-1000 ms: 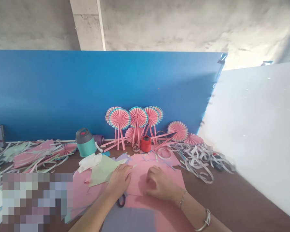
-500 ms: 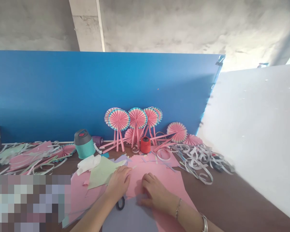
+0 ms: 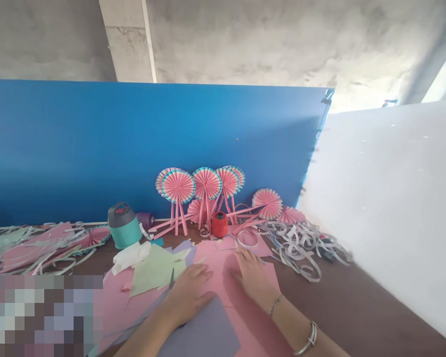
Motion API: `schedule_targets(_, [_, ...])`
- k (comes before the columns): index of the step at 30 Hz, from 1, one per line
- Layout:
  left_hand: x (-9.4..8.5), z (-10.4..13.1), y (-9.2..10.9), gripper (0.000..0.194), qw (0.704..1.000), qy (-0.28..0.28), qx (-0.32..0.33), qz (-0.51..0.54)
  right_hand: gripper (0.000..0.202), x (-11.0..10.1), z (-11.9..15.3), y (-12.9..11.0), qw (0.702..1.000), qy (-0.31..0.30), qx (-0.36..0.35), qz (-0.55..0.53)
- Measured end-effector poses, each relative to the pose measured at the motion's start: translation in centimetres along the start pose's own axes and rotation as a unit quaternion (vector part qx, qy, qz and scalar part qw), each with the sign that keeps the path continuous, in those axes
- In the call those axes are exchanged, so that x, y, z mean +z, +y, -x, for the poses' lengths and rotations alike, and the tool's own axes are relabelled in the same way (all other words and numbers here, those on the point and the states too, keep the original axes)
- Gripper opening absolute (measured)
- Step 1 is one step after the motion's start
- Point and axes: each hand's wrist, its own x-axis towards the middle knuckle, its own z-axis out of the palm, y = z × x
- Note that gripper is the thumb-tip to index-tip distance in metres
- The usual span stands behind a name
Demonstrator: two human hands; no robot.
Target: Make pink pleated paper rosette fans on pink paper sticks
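Observation:
My left hand point(image 3: 189, 293) lies with fingers stretched out over pink paper point(image 3: 217, 277), its thumb along the edge of a grey-purple sheet point(image 3: 204, 332). Under that hand are dark scissors point(image 3: 171, 278), mostly hidden; only a pointed blade and a bit of black handle show. Farther right, my right hand point(image 3: 253, 278) rests on the pink paper with fingers spread, holding nothing. A pale green sheet point(image 3: 154, 270) and a crumpled white tissue point(image 3: 131, 258) lie left of my left hand.
Pink folded-paper fans point(image 3: 178, 186) lean on the blue partition point(image 3: 96, 144). Before them stands a red thread spool point(image 3: 219, 225). A teal lidded container point(image 3: 125, 230) is at left. Curled paper strips point(image 3: 297, 248) heap at right; more scraps point(image 3: 44, 248) cover the left.
My right hand has slid forward across the pink paper and its fingers have straightened. My left hand has moved over the scissors handle. The grey-purple sheet is turned slightly. The view has shifted right.

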Motion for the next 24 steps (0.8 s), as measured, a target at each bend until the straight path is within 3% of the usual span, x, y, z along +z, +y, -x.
schedule_targets(2, [-0.2, 0.0, 0.3, 0.051, 1.0, -0.029, -0.007, 0.003, 0.044, 0.3, -0.3, 0.9, 0.999, -0.005, 0.036, 0.031])
schedule_targets(6, [0.0, 0.0, 0.3, 0.049, 0.999, -0.034, -0.009, 0.01, 0.052, -0.1, -0.5, 1.1, 0.997, -0.029, 0.052, 0.051])
schedule_targets(11, [0.2, 0.0, -0.1, 0.043, 1.0, -0.016, -0.01, 0.012, 0.03, -1.0, -1.0, 1.5, 0.995, -0.014, 0.094, 0.04])
schedule_targets(16, [0.3, -0.3, -0.6, 0.045, 0.999, 0.005, -0.027, -0.021, 0.02, -1.1, -2.0, 3.3, 0.979, 0.026, 0.146, -0.142])
schedule_targets(21, [1.2, -0.9, -1.7, 0.063, 0.993, 0.06, -0.068, -0.071, 0.023, -1.1, -2.4, 4.0, 0.923, 0.116, 0.164, -0.328])
schedule_targets(24, [1.9, -0.9, -2.2, 0.061, 0.988, 0.125, -0.061, -0.067, 0.028, -1.3, -2.6, 4.1, 0.883, 0.195, 0.166, -0.393])
